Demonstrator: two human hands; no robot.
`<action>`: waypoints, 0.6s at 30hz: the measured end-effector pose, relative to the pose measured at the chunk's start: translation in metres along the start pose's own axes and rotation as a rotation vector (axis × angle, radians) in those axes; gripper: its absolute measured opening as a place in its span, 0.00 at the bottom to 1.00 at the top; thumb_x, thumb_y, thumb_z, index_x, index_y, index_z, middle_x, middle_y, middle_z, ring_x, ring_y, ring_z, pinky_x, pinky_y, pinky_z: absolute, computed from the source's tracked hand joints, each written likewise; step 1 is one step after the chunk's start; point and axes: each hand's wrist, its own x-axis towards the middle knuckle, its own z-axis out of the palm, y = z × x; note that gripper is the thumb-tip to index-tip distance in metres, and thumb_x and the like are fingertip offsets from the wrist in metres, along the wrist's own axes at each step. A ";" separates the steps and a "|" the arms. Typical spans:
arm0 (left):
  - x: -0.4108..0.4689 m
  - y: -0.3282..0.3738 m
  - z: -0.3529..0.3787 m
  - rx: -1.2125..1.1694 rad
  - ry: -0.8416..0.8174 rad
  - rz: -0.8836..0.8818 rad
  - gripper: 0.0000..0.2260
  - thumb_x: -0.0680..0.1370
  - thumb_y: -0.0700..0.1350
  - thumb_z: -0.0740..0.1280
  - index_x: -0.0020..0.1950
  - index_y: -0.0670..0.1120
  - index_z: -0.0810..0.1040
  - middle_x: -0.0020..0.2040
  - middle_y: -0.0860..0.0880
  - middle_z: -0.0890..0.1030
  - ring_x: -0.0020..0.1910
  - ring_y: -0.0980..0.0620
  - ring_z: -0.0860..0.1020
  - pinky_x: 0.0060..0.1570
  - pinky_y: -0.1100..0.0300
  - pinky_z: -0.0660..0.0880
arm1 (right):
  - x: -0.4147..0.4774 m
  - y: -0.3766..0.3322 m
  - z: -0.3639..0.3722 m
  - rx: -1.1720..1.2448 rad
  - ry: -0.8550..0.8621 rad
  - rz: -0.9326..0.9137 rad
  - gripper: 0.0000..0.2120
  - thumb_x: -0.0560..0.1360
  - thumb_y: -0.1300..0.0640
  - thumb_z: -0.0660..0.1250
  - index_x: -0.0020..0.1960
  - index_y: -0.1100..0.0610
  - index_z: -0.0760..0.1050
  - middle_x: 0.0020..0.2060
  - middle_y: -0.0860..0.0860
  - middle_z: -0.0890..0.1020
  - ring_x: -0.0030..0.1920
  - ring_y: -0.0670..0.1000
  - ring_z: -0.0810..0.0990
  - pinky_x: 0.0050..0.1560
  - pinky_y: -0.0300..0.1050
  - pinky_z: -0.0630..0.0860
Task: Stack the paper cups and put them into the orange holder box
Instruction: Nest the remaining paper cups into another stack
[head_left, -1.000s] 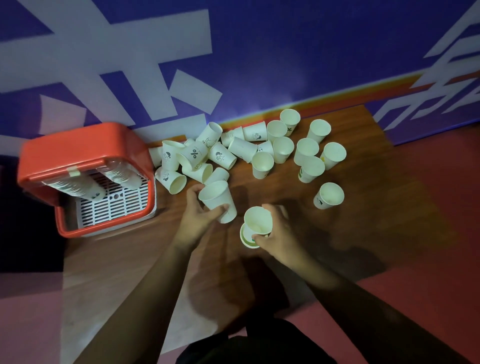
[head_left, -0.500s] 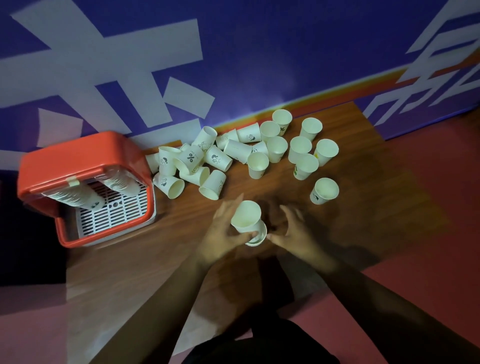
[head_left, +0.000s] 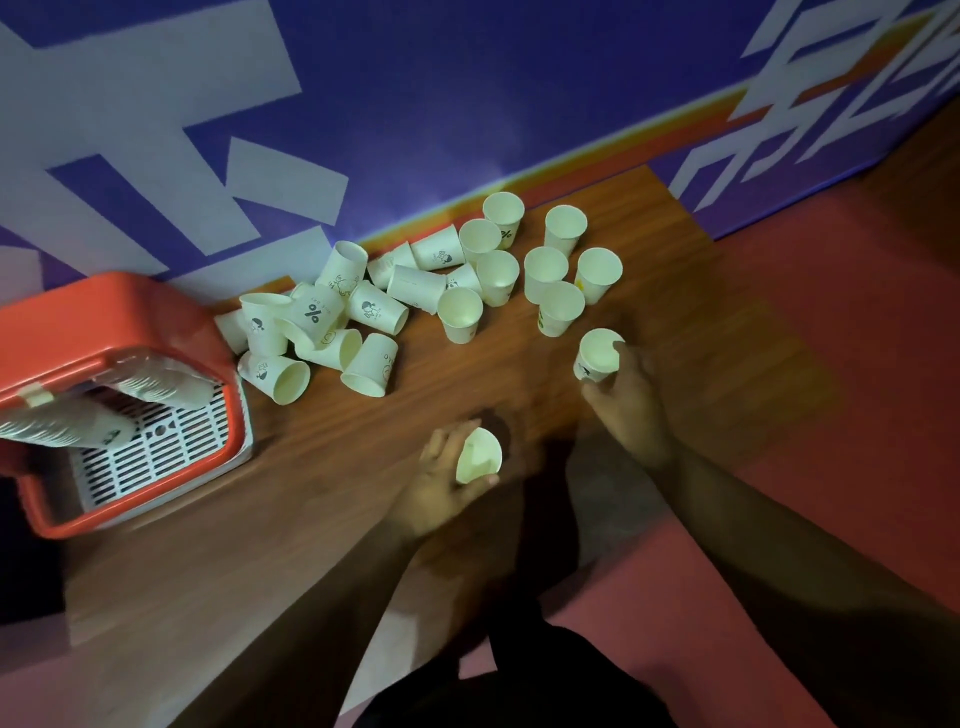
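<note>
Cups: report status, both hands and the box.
Left hand holds near cup. Right hand grips far cup, upright. Box has two stacks; many loose cups, nothing blocking.

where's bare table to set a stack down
Bare: the table in front of the orange holder box, left of the left hand, and its right end past the right hand. Crowded: tipped cups beside the box, upright cups farther right.
</note>
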 end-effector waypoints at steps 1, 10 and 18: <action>0.004 0.003 0.003 -0.002 0.011 -0.007 0.37 0.72 0.66 0.68 0.78 0.55 0.64 0.66 0.52 0.68 0.67 0.49 0.70 0.68 0.47 0.71 | 0.008 0.002 0.003 -0.036 0.023 -0.003 0.35 0.70 0.49 0.75 0.72 0.58 0.65 0.68 0.58 0.71 0.69 0.58 0.71 0.65 0.43 0.68; 0.038 0.019 0.012 0.071 0.036 -0.029 0.38 0.78 0.60 0.69 0.82 0.55 0.54 0.66 0.46 0.65 0.68 0.45 0.66 0.67 0.46 0.70 | 0.060 0.014 0.030 -0.210 -0.129 0.035 0.45 0.72 0.42 0.72 0.79 0.59 0.54 0.77 0.57 0.60 0.76 0.60 0.60 0.74 0.53 0.63; 0.043 0.022 0.009 0.026 -0.025 -0.102 0.39 0.76 0.64 0.69 0.80 0.62 0.51 0.65 0.49 0.64 0.69 0.49 0.64 0.69 0.48 0.67 | 0.062 0.009 0.026 -0.108 -0.072 -0.063 0.37 0.68 0.47 0.77 0.71 0.58 0.67 0.66 0.56 0.73 0.66 0.58 0.72 0.62 0.48 0.71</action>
